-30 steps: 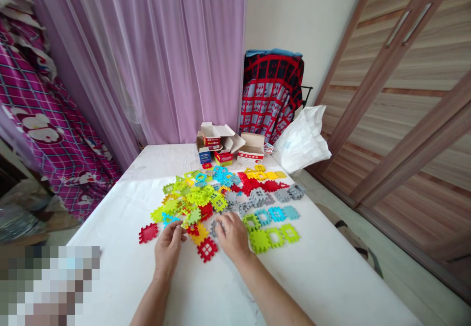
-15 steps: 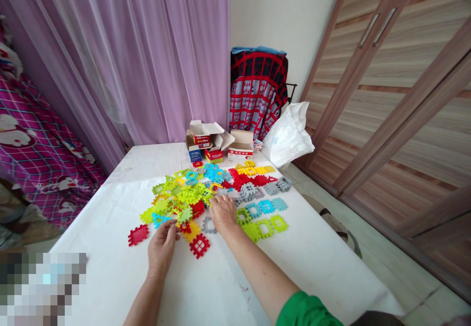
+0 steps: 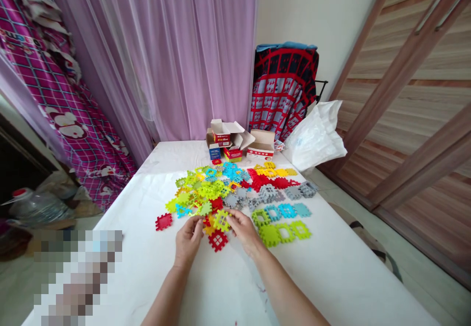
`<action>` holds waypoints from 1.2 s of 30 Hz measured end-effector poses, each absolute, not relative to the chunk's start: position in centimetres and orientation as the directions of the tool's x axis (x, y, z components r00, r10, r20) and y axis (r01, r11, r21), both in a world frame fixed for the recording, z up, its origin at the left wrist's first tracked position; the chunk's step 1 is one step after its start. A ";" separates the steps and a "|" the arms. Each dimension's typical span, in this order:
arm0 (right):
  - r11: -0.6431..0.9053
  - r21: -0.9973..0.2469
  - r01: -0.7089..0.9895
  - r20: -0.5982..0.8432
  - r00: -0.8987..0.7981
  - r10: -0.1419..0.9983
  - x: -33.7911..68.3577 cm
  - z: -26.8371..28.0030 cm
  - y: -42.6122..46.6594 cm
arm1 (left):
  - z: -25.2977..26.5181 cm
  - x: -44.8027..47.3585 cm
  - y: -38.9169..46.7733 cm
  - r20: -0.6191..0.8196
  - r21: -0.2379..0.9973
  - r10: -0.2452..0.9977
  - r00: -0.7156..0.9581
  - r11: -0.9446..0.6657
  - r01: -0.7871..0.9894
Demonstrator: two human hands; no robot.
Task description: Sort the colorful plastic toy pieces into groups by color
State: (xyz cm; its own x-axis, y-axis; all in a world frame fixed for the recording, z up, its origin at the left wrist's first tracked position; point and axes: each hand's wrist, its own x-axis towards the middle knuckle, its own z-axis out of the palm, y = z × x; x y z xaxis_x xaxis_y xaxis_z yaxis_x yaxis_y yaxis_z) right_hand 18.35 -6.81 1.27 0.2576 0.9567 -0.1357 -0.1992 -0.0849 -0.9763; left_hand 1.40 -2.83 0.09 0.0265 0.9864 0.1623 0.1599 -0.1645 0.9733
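Head view: both hands meet near the counter's (image 3: 331, 277) front edge. The right hand (image 3: 246, 228) pinches a lime-green grid tile (image 3: 222, 219); the left hand (image 3: 188, 240), fingers curled, touches it. Likely joining tiles; alignment comes next.

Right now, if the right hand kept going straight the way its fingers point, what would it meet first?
The right hand points up-left at the lime-green grid tile it is pinching; beyond that, probably the loose tile pile, though depth is unclear.

glossy plastic tiles (image 3: 235, 193), matt white tablecloth (image 3: 324, 267)
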 end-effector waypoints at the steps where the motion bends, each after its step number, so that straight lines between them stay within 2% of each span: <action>1: -0.085 -0.976 -0.200 -0.133 0.240 0.962 18.1 1.2 -6.9 | 0.1 1.6 -3.3 0.151 0.977 0.988 0.044 -0.156 0.143; 7: -0.043 -0.988 -0.148 -0.069 0.176 0.982 17.2 0.6 -7.2 | 0.4 2.9 -5.3 0.035 0.999 0.988 0.148 -0.035 0.000; 13: -0.040 -0.988 -0.146 -0.071 0.210 0.975 17.2 -0.3 -7.4 | 0.9 2.9 -4.9 -0.086 0.996 0.977 0.197 0.089 -0.005; 24: 0.020 -0.979 -0.204 -0.021 0.195 0.981 17.2 -0.6 -8.0 | 1.1 2.3 -5.0 -0.147 0.989 0.961 0.235 0.134 0.068; 30: 0.011 -0.985 -0.175 -0.028 0.218 0.976 17.3 -0.7 -8.0 | 1.3 1.7 -4.8 -0.134 0.988 0.941 0.311 0.103 0.116; 36: 0.065 -0.990 -0.129 0.039 0.194 0.980 17.3 -0.4 -8.3 | 1.5 1.7 -4.7 -0.171 0.984 0.926 0.337 0.143 0.104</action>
State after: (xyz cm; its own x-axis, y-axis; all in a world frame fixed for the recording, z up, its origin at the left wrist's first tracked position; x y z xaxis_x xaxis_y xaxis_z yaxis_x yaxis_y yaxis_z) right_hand 17.26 -8.28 -0.42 0.1938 0.9803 0.0390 -0.1285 0.0648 -0.9896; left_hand 1.69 -4.66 1.52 0.3371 0.9259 -0.1707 0.1045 0.1434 0.9841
